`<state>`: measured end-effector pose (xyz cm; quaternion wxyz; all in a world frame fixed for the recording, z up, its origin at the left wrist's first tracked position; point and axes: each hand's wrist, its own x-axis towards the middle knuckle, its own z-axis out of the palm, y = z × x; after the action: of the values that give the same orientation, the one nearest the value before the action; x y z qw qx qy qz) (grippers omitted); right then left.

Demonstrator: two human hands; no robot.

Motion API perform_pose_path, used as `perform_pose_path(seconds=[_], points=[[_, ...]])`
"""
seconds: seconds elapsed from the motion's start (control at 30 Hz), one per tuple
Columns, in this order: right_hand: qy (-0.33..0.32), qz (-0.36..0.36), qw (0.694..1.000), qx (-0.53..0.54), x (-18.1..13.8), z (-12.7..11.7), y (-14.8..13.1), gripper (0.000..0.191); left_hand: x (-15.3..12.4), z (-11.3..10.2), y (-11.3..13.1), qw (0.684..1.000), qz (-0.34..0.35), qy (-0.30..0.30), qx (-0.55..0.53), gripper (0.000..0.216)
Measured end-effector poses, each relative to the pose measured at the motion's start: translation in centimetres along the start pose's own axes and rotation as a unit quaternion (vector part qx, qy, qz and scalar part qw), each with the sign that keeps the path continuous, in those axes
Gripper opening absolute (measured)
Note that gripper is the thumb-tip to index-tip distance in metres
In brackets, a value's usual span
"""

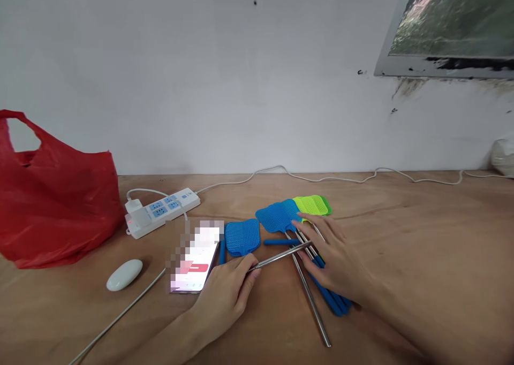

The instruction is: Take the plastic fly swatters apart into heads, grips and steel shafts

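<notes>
1. The silver metal rod (277,259) is above the worktop (409,247), spanning the gap between the two hands.
2. Its near end lies in the left hand (231,287), pinched between thumb and forefinger; that hand is the nearer one, being in contact.
3. From there its long axis slants rightward and a little away from the person, so the far end points into the right hand (331,255).
4. The right hand has its fingers spread around that far end (whether they grip it, I cannot tell).
5. Just beyond the rod lies a blue handle grip (280,242), more nearly crosswise.
6. Under and beside the right hand are blue handles (335,302) and a loose-ended metal shaft (313,303).
7. Farther back sit blue flyswatter heads (277,217) and lime-green flyswatter heads (311,205), with another blue mesh head (243,236) beyond the left hand.
8. Leftward are a lit smartphone (201,255), a white power strip (146,221) and a red plastic bag (64,199).
</notes>
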<state>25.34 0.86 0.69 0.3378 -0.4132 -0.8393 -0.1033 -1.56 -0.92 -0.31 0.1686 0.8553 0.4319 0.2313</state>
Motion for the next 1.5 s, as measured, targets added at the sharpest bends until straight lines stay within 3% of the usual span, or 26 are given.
perform_pose_path(seconds=[0.1,0.17,0.27,0.37,0.43,0.6,0.77,0.83,1.0,1.2,1.3,1.5], points=[[-0.062,-0.113,0.991,-0.036,0.3,-0.1,-0.4,0.022,0.4,-0.3,0.6,1.000,0.025,-0.003,-0.019,0.023],[-0.092,-0.112,0.989,-0.022,0.1,0.1,-0.3,0.018,0.7,-0.8,0.9,0.998,0.043,0.001,-0.039,0.022],[-0.094,0.009,0.996,0.001,-0.4,0.3,0.0,0.016,1.2,-1.4,0.5,0.995,0.039,0.048,-0.081,0.027],[-0.069,0.178,0.981,0.040,-0.6,0.5,0.4,0.020,1.6,-1.4,-0.6,0.989,-0.036,0.123,-0.073,0.030],[-0.066,0.244,0.962,0.102,-0.7,0.8,0.5,0.028,1.7,-0.8,-0.9,0.993,-0.032,0.108,-0.035,0.030],[-0.067,0.265,0.941,0.201,-0.9,1.5,0.6,0.039,1.9,1.2,0.3,0.993,0.085,0.001,0.085,0.032],[-0.052,0.277,0.939,0.197,-1.0,1.2,0.5,0.037,2.2,2.0,1.4,0.984,0.102,-0.029,0.141,0.010],[-0.054,0.280,0.937,0.200,-1.0,1.1,0.5,0.035,1.9,1.6,1.5,0.986,0.090,-0.010,0.139,0.012],[-0.056,0.271,0.939,0.207,-1.1,1.2,0.4,0.038,0.6,-0.1,0.6,0.975,0.010,0.029,0.220,0.042],[-0.085,0.273,0.932,0.220,-0.9,1.1,-0.2,0.040,0.0,-1.6,-0.6,0.932,-0.147,-0.037,0.328,0.021],[-0.088,0.273,0.932,0.221,-1.0,1.1,-0.2,0.039,-0.1,-1.9,-0.4,0.925,-0.156,-0.057,0.342,0.017],[-0.083,0.273,0.932,0.223,-1.1,1.1,-0.1,0.040,0.6,-2.1,1.1,0.926,-0.133,-0.018,0.353,0.018]])
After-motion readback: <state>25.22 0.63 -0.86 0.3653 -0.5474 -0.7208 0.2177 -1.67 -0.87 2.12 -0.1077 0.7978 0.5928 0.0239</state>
